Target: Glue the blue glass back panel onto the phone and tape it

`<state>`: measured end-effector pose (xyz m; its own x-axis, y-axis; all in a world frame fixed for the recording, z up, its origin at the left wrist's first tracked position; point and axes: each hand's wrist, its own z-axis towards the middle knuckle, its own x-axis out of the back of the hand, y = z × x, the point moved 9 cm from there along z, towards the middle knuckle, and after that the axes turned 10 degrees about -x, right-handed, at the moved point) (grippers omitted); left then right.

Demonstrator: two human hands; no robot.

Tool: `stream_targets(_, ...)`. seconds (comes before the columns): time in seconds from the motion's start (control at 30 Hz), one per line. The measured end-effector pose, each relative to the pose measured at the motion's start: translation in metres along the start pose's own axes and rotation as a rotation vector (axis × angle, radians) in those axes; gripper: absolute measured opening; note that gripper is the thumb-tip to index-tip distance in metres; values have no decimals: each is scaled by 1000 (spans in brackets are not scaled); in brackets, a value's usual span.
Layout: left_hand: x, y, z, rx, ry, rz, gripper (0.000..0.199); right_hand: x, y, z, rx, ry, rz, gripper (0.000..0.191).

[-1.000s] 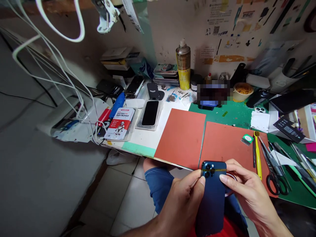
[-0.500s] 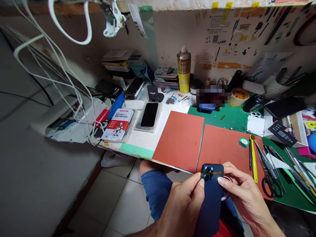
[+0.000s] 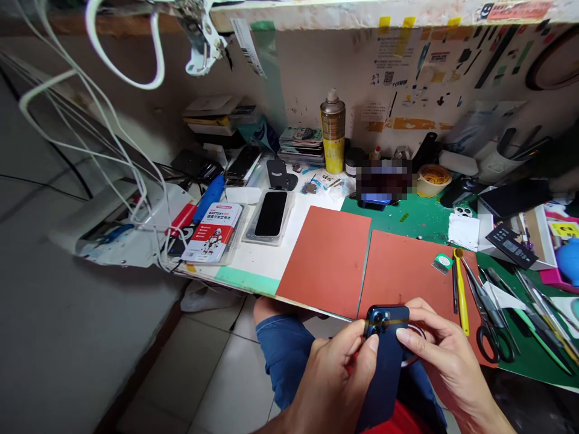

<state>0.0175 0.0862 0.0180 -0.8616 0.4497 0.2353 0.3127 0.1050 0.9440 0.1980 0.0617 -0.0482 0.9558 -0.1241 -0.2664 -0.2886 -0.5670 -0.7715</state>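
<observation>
A dark blue smartphone (image 3: 383, 377) is held upright at the table's front edge, its back with the camera lenses towards me. A thin yellowish strip (image 3: 395, 321) crosses the back near the lenses. My left hand (image 3: 337, 371) pinches the left edge, with the thumb beside the lenses. On the other edge, my right hand (image 3: 446, 349) grips the phone, its thumb resting on the back and its fingers behind. Partly hidden between the phone and the right hand is a pale, reddish ring (image 3: 415, 337), perhaps a tape roll.
Two reddish-brown mats (image 3: 328, 259) lie on the table. Scissors (image 3: 491, 343), a yellow-handled brush (image 3: 462, 301) and several tweezers lie at the right. Another phone (image 3: 271, 214) rests on a clear case at left, by a battery box (image 3: 212, 232). A spray can (image 3: 333, 132) stands at the back.
My left thumb has shifted slightly right onto the phone's back, just below the lenses. Both hands still hold the phone. The camera view has tilted a little.
</observation>
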Motion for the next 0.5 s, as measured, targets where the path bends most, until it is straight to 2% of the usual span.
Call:
stream_targets(0.07, -1, -4, 0, 2, -1, -59, 37, 0, -1, 0, 11, 12, -3, 31)
stream_targets(0.17, -5, -12, 3, 42, -23, -265, 38, -4, -11, 0, 43, 48, -29, 30)
stream_targets(0.23, -5, -21, 5, 81, -3, -348, 55, -8, -21, -1, 76, 90, -63, 29)
stream_targets(0.37, 9, -38, 5, 87, 196, -171, 94, -20, -38, -2, 122, 181, -72, 33)
stream_targets(0.5, 12, -43, 3, 77, 331, 13, 111, -31, -49, -6, 234, 269, -120, 30)
